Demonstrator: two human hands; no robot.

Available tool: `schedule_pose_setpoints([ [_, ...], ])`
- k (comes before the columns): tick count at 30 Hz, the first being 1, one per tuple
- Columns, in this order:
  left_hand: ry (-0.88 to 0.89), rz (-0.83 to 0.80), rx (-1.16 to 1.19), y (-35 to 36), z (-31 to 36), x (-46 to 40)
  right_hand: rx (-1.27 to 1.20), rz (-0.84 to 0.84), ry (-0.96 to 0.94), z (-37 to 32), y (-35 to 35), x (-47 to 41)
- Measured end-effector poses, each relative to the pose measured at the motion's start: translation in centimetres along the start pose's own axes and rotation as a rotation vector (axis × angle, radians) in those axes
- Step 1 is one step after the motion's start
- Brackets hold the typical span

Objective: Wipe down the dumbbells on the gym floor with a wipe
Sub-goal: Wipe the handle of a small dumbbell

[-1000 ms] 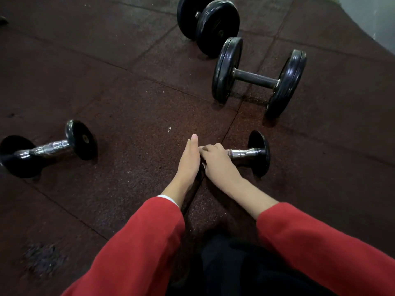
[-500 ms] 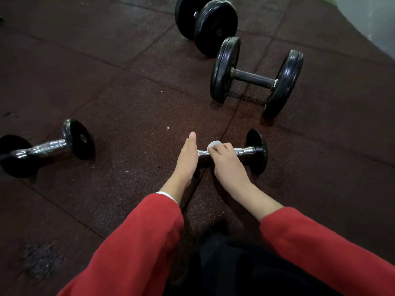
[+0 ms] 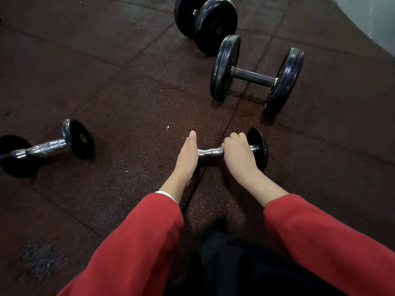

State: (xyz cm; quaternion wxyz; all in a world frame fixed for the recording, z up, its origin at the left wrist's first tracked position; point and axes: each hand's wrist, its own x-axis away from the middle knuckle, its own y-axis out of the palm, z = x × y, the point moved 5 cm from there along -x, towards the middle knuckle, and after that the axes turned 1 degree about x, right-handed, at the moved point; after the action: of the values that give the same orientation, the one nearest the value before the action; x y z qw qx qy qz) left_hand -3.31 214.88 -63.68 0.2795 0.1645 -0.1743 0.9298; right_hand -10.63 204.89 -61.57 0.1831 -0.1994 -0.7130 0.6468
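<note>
Four dumbbells on dark rubber floor tiles

Dim here; my floor reads dark and grainy. Pale light enters at the far right corner, glinting off the chrome handle. Edges bow outward, and my sleeves look soft.

Dark rubber floor tiles with seams, pale wall strip at top right.

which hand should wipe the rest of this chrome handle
Right. The right hand already curls round the chrome handle by the far plate, while the left hand lies flat against the near end.
</note>
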Motion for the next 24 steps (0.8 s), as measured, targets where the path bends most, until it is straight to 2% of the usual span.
schedule_pose_setpoints([
  [4, -0.012, 0.011, 0.004, 0.0, 0.0, 0.0, -0.002, -0.020, 0.084, 1.8, 0.1, 0.0],
  [7, -0.023, 0.015, 0.019, 0.0, 0.0, 0.1, 0.020, 0.030, 0.067, 0.9, -0.4, 1.1],
  [9, -0.029, 0.019, 0.022, 0.1, 0.0, 0.1, 0.119, -0.030, 0.090, -0.4, -0.6, 1.6],
  [13, -0.041, 0.022, 0.031, 0.1, 0.0, 0.1, 0.270, -0.044, 0.098, -1.5, 0.3, 2.3],
  [16, -0.050, 0.023, 0.030, 0.1, 0.0, 0.2, 0.322, -0.132, 0.191, -0.8, 0.6, 2.4],
  [24, -0.048, 0.019, 0.025, 0.0, 0.0, 0.2, 0.348, -0.088, 0.208, -0.1, -0.3, 2.0],
])
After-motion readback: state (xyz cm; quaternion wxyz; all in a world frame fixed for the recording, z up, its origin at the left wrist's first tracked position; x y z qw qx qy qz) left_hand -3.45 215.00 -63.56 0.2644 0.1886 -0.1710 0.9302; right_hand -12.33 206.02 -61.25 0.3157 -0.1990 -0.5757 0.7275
